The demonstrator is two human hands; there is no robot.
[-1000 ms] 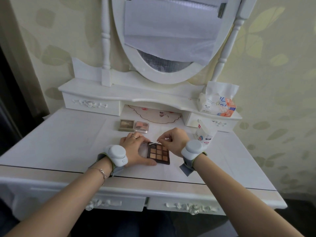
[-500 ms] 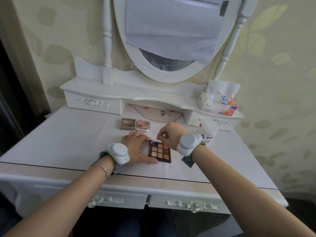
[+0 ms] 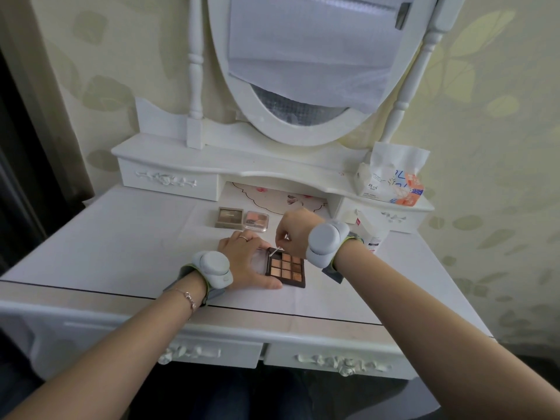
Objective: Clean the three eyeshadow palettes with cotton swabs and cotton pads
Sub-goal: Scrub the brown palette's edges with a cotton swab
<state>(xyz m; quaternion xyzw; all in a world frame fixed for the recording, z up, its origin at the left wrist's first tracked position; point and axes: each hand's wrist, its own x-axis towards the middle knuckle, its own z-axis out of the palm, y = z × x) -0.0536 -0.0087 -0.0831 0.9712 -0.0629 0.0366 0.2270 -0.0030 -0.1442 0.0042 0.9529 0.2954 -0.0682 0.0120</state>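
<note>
Nine pans fill the open palette [image 3: 286,267] (left hand [image 3: 245,262] steadying, right hand [image 3: 295,234] pinching swab [image 3: 274,251]).

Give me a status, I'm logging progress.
Left hand steadies open brown palette. Right hand pinches cotton swab, tip at palette's far-left corner. Nothing in the way.

Left hand [image 3: 247,262] resting on open palette [image 3: 286,268], steadying it on bench [image 3: 121,237]. Right hand [image 3: 295,230] pinching swab [image 3: 274,251], tip at palette's far left corner. Two closed palettes [image 3: 242,219] just behind.
</note>
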